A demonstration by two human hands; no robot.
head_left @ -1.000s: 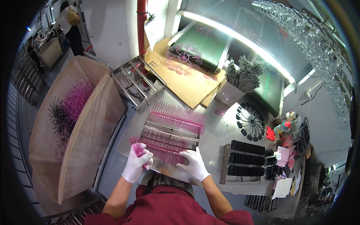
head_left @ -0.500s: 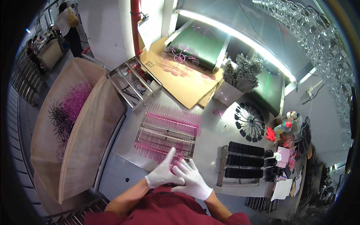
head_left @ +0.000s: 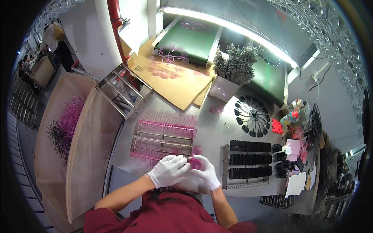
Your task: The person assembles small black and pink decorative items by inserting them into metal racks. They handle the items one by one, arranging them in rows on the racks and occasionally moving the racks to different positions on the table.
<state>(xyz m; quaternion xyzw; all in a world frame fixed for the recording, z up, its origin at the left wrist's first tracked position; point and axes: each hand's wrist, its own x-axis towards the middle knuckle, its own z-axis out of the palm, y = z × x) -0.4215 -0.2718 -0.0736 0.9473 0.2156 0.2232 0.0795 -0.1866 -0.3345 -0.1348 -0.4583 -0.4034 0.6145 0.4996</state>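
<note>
Both my hands wear white gloves and work close together at the table's front edge. My right hand (head_left: 206,173) is closed around a small bunch of pink see-through plastic pieces (head_left: 196,162), blurred by motion. Beside it, my left hand (head_left: 169,171) has its fingers curled together, the tips close to the pink pieces; what they pinch, if anything, is hidden. Just beyond my left hand stands a metal rack (head_left: 161,141), its rails lined with rows of thin, clear pink pieces (head_left: 171,123).
Left of the table, a large tan bin (head_left: 87,143) holds pink and black plastic scraps. A second rack (head_left: 248,185) with black pieces stands right. Behind are an empty metal rack (head_left: 128,89), cardboard (head_left: 175,87), a box of dark sprues (head_left: 223,91) and a ring of black moulded parts (head_left: 252,116).
My hands have drawn apart from their overlap, and the fingers have curled in. The pink pieces now show plainly at my right hand. The whole view has shifted slightly.
</note>
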